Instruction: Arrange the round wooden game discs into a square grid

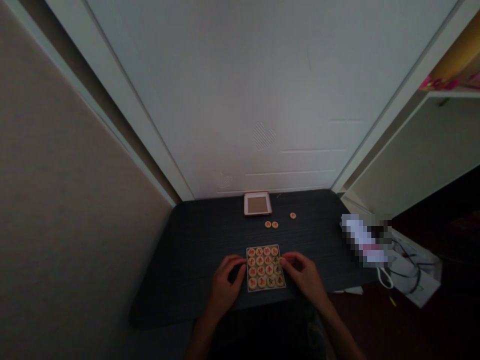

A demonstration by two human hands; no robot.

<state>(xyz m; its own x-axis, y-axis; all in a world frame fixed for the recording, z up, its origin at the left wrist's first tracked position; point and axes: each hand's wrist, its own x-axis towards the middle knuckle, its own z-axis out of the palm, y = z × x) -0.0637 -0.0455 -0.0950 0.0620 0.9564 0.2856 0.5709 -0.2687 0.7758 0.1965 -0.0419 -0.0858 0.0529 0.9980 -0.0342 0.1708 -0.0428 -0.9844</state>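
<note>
A shallow square box [266, 289] lies near the table's front edge, filled with rows of round wooden Chinese chess pieces [261, 271]. Most of their characters are red, and a few at the right side are black. My left hand [225, 285] holds the box's left edge, its thumb and forefinger curved against the side. On the opposite edge, the thumb and forefinger of my right hand [304, 275] close together at the rim, beside a black-marked piece. Whether those fingertips also touch that piece cannot be made out.
A box lid [257, 193] lies at the table's back, by the white panel [240, 100]. Two loose pieces [271, 225] sit before it, and another piece [293, 215] farther right. Cables and a white box [416, 282] are beyond the dark table's [195, 240] right side.
</note>
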